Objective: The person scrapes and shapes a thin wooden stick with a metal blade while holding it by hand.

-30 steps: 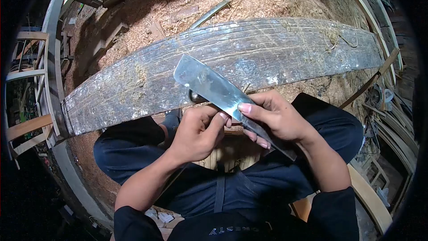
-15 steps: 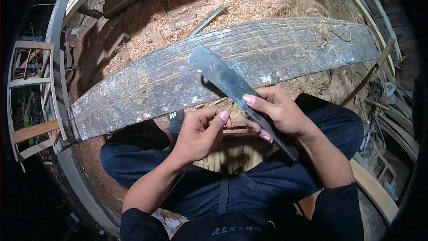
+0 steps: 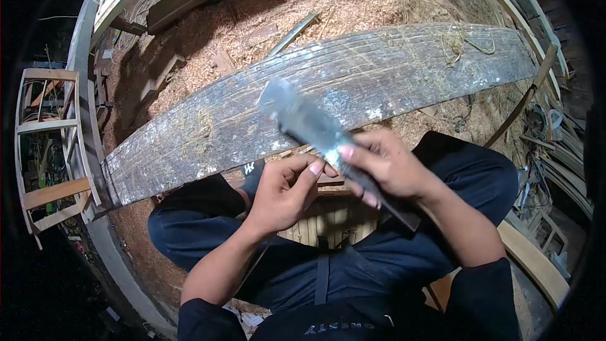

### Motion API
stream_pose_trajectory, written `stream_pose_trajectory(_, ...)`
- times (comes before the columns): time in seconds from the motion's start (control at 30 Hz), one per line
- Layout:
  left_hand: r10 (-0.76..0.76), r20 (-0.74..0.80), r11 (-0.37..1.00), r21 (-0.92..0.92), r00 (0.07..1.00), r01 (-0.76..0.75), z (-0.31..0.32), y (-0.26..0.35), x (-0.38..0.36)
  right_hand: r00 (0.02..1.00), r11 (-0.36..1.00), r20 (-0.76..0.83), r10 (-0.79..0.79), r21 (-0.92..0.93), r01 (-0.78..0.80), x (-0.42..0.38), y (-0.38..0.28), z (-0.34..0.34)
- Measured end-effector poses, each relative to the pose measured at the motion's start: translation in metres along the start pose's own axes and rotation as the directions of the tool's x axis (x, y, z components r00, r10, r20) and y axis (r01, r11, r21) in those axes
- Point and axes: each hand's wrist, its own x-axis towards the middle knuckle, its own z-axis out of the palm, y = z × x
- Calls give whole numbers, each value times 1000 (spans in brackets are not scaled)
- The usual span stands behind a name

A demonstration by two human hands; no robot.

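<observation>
My right hand (image 3: 385,167) grips the handle of a broad-bladed knife (image 3: 303,121), thumb laid along the blade's base. The blade is blurred and points up-left over a long, worn grey plank (image 3: 410,63). My left hand (image 3: 284,192) is closed just left of the knife's base, fingers curled on something small that I cannot make out. Under both hands, between my knees, lies a pale piece of split bamboo slats (image 3: 325,218). I sit behind the plank in dark trousers.
Wood shavings (image 3: 353,0) cover the ground beyond the plank. A narrow bamboo strip (image 3: 291,33) lies in them. A wooden chair frame (image 3: 50,145) stands at the left. Curved timber strips (image 3: 536,44) and clutter crowd the right side.
The knife blade has swung slightly left and down and is now blurred with motion. My left hand has stayed closed beside it. The view has shifted a little.
</observation>
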Motion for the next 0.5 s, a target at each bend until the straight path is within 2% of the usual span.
stream_pose_trajectory(0.07,3,-2,999,48,1000,-3,-3,-4,-1,997,998,66,40,55,-44,0,11,10)
stream_pose_trajectory(0.13,-20,-9,999,41,1000,20,-1,1,1,999,999,-29,36,27,-35,-2,-1,6)
stream_pose_trajectory(0.2,-32,-16,999,30,999,32,-1,1,2,1000,1000,6,14,9,-14,0,-2,5)
stream_pose_trajectory(0.27,50,-54,993,106,997,-44,1,-3,3,999,999,20,33,1,-33,1,1,7)
stream_pose_trajectory(0.4,7,-44,997,73,999,-3,-1,2,1,1000,999,26,-3,38,2,3,-2,5)
stream_pose_trajectory(0.47,9,-79,997,75,997,-3,1,-2,1,995,995,58,84,43,-86,2,6,14)
stream_pose_trajectory(0.5,8,-77,997,76,997,-2,1,0,2,998,998,26,58,6,-59,2,3,12)
